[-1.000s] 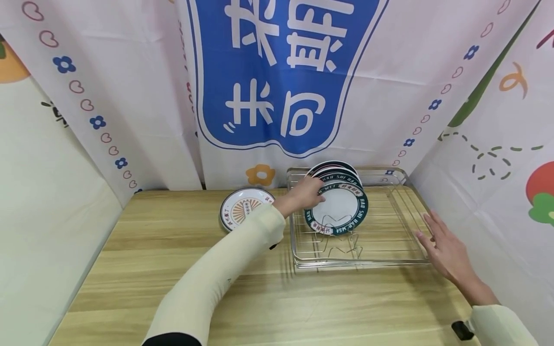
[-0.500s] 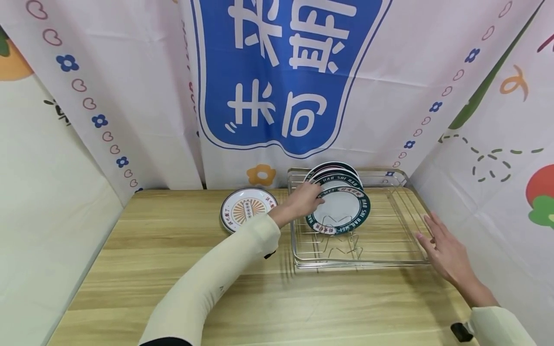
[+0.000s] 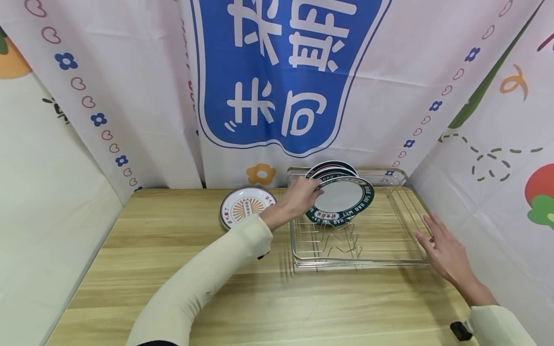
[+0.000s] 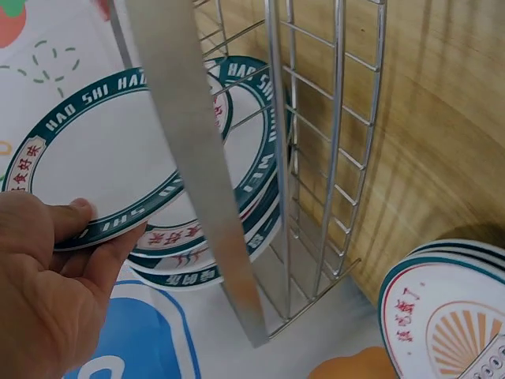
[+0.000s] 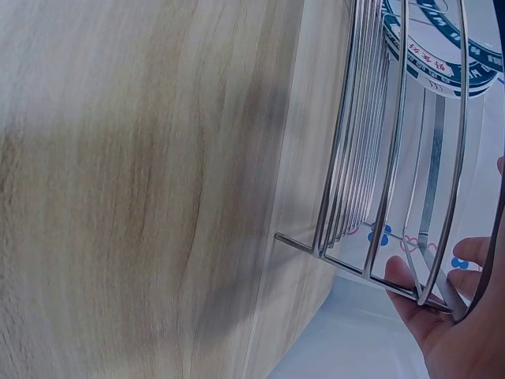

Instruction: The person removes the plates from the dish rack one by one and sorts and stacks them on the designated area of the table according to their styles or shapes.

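My left hand point(image 3: 298, 196) pinches the left edge of a plate point(image 3: 339, 197) with a dark green lettered rim, thumb on its white face. The plate is tilted over the wire dish rack point(image 3: 376, 262). Behind and partly under it, several similar rimmed plates point(image 4: 260, 150) stand leaning in the rack, overlapping one another. My right hand point(image 3: 447, 252) touches the rack's right side near the front corner, fingers extended. From the right wrist, that thumb point(image 5: 401, 276) shows by the corner wires, with the other fingers apart from it.
A short stack of white plates point(image 3: 246, 206) with an orange sunburst print lies left of the rack. Bent wire dividers point(image 3: 344, 242) stand up inside the rack. Printed cloth point(image 3: 381, 105) hangs behind the wooden table point(image 3: 259, 298) and along its sides.
My left hand has drawn slightly left, and the gripped plate has tilted up and away from the plates behind it. The right hand and the rack stay put.
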`<state>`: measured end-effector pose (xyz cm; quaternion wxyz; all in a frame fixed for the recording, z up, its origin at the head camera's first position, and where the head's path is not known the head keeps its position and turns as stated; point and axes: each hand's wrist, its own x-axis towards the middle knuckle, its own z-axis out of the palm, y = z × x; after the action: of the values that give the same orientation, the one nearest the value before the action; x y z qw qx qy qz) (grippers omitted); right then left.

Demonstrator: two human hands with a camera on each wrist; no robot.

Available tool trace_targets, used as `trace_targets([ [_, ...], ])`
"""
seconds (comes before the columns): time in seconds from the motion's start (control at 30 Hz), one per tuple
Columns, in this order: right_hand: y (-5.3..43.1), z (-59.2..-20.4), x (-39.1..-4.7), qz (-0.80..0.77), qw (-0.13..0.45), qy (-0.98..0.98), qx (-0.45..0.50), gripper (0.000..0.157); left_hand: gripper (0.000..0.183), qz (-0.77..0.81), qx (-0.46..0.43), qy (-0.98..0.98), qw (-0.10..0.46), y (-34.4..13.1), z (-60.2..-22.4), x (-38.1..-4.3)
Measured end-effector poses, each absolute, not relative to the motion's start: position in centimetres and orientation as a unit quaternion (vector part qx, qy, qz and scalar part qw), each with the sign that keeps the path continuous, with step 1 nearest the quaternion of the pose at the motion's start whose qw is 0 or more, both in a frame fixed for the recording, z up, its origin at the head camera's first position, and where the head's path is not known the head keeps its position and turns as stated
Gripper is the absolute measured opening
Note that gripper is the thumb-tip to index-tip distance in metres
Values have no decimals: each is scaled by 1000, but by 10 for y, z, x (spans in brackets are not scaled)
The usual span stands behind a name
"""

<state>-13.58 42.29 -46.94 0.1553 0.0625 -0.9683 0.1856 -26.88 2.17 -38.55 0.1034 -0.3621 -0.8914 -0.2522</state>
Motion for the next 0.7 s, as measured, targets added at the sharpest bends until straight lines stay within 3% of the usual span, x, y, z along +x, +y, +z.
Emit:
trace_targets([
  [0.33,422,-470,-137,188,162,-967,65,60,20,-245,-403,-868,156,3,-364,-257],
  [0.7,423,-470,-137,189,164,-966,68,60,14,-301,-400,-844,192,-50,-347,-247],
])
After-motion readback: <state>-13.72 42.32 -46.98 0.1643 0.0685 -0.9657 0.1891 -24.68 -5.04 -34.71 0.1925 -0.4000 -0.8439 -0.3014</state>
